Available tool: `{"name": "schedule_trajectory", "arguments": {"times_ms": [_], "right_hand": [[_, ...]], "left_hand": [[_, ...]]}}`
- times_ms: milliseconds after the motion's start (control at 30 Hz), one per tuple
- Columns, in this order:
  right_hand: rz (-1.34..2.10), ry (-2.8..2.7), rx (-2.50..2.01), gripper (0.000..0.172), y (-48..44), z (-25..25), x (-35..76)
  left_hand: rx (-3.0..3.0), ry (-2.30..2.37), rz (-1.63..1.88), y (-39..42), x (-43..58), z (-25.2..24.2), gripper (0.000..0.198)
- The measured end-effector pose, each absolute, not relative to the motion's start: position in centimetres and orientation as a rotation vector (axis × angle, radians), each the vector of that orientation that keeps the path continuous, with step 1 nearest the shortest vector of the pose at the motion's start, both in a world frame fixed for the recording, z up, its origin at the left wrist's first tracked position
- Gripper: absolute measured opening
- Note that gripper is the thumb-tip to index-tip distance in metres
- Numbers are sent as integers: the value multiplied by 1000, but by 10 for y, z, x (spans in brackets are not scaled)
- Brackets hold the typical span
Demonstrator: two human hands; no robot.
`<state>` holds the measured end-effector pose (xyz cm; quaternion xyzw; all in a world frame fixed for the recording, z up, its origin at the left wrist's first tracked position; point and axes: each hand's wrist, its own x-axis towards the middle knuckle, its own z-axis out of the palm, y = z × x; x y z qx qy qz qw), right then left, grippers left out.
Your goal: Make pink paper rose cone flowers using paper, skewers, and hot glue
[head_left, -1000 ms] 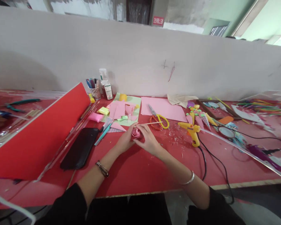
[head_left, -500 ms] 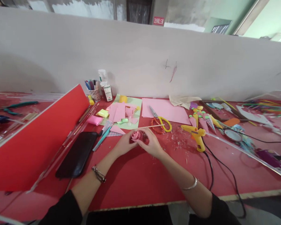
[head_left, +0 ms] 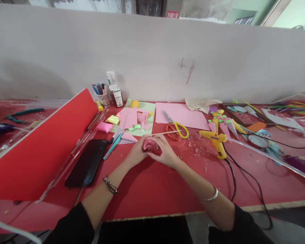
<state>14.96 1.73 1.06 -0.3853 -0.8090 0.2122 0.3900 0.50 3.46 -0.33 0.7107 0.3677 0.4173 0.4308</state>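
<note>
A coiled pink paper rose [head_left: 149, 145] sits between my two hands above the red table. My left hand [head_left: 137, 151] is closed round its left side. My right hand [head_left: 165, 151] curves round the other side, its thumb in front and its fingers behind. A thin wooden stick [head_left: 167, 133] shows just beyond the right fingers; whether they grip it, I cannot tell. Behind the hands lie scissors [head_left: 178, 129] with yellow and orange handles. Pink paper scraps [head_left: 128, 118] rest on a green sheet [head_left: 150, 107].
A yellow glue gun [head_left: 218, 142] with a black cord stands right of my hands. To the left are a black phone [head_left: 87, 163], a teal craft knife [head_left: 113, 146] and a leaning red board [head_left: 45, 149]. Pink sheets [head_left: 183, 115] and a pen cup [head_left: 103, 99] are farther back.
The rose has turned between my hands, so its spiral now faces differently and looks darker. The whole view has shifted slightly; the things on the table keep their places.
</note>
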Motion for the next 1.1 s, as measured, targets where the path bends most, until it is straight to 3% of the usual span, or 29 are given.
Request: {"name": "schedule_trajectory", "arguments": {"times_ms": [267,633,1100], "right_hand": [[545,-2129,-994,47,20,6,153],[604,-1993,-959,28,23,6,155],[954,-1719,-995,25,27,-4,156]], "left_hand": [[1921,987,1020,34,4,-2,46],[2011,1133,1067,35,0,-8,56],[2148,1125,1182,35,-5,-9,35]]}}
